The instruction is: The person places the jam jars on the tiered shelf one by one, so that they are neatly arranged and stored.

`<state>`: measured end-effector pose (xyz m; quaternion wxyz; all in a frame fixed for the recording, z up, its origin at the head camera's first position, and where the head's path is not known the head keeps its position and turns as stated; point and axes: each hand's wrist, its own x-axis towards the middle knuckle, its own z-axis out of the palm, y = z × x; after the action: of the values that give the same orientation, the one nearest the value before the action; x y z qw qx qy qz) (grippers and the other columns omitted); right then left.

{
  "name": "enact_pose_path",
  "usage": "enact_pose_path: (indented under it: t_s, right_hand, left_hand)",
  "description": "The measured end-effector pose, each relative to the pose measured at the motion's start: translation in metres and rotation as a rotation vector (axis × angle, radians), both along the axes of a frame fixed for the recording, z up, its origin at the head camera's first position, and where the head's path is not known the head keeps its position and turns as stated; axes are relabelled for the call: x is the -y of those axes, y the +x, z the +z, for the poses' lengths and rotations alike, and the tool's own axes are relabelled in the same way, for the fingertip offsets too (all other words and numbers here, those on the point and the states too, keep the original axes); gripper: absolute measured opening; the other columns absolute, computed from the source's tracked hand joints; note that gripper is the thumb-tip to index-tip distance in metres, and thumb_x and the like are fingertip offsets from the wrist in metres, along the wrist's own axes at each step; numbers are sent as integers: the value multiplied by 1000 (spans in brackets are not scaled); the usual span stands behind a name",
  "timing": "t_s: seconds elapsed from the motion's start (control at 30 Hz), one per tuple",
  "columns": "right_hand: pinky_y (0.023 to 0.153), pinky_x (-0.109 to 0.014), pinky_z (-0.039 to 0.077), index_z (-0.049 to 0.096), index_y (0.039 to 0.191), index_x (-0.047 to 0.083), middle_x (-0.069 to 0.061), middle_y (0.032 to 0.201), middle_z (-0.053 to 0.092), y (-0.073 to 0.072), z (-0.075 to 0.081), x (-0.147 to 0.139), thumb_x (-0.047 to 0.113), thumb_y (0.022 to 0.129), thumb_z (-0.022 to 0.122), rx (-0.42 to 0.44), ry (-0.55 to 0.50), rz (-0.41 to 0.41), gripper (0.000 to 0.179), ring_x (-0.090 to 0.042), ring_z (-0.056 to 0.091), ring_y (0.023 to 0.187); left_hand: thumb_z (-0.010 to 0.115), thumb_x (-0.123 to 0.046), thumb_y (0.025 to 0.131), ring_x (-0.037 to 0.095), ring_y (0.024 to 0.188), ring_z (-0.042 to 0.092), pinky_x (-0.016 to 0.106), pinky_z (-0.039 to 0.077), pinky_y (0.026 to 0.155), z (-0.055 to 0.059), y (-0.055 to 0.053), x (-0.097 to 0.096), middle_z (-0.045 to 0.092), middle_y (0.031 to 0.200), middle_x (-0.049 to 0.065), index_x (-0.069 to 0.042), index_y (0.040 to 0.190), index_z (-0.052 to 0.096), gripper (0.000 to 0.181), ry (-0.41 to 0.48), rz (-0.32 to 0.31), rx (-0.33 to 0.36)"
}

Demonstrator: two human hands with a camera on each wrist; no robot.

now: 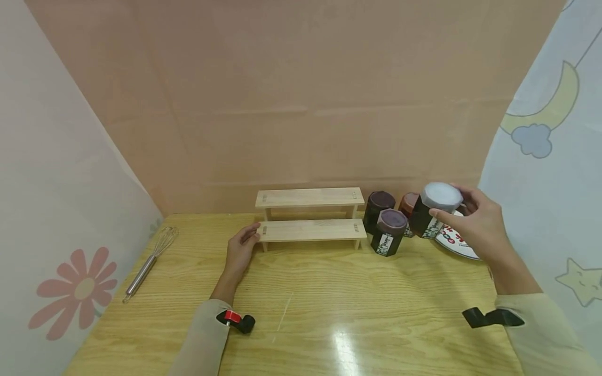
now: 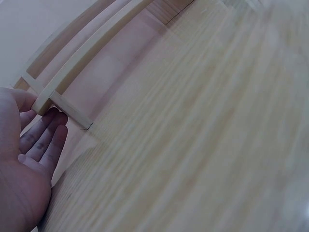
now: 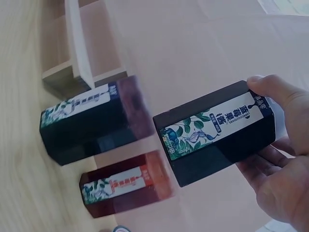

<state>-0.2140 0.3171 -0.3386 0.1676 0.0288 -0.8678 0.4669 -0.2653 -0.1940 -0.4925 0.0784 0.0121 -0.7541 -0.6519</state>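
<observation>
My right hand [image 1: 482, 219] grips a dark jam jar [image 3: 215, 133] near its white lid [image 1: 442, 195], holding it upright over the right side of the table. Its label shows a leafy picture and faces the right wrist camera. Below and left of it stand a jar with a purple lid [image 1: 392, 220], a dark-lidded jar [image 1: 380, 202] behind that, and a red-lidded jar [image 3: 124, 185]. My left hand [image 1: 241, 249] pinches the left end of the lower board on a two-tier wooden stand [image 1: 310, 230], thumb above and fingertips underneath, as the left wrist view shows.
A patterned plate [image 1: 465, 250] lies at the right edge, partly behind the held jar and right hand. A metal whisk [image 1: 149, 265] rests at the far left of the wooden table [image 1: 329, 303]. A pinkish-brown sheet [image 1: 301, 104] hangs right behind the stand.
</observation>
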Motion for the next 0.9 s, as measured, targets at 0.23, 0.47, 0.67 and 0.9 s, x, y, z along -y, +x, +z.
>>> enact_pose_path:
  t_s: [0.23,0.47,0.67,0.9]
  right_hand:
    - [89,-1,47,42,155,8,12,134,53,-8,2,13,21,91,82,-11,-43,28,77,11,54,120]
    - [95,-2,45,36,159,7,-13,150,47,-19,6,32,21,92,80,10,-56,75,81,-7,52,136]
    - [97,-4,45,36,159,9,-14,152,46,-32,11,52,29,92,80,53,-69,110,82,-29,48,144]
    - [96,-9,49,41,156,12,-12,148,52,-47,17,78,30,90,82,39,-125,143,80,-27,53,138]
  left_hand:
    - [62,-16,104,21,131,56,6,48,91,-1,-1,-3,62,143,10,-11,137,66,33,1,19,-10]
    - [62,-15,104,20,129,57,7,49,91,-2,-2,-3,63,143,10,-12,136,67,32,8,21,-10]
    - [62,-14,104,19,129,57,6,49,91,-1,-1,-1,63,142,8,-12,135,67,32,19,18,-7]
    - [65,-16,103,21,132,58,6,49,91,0,-1,-1,64,143,7,-12,135,68,33,13,17,-2]
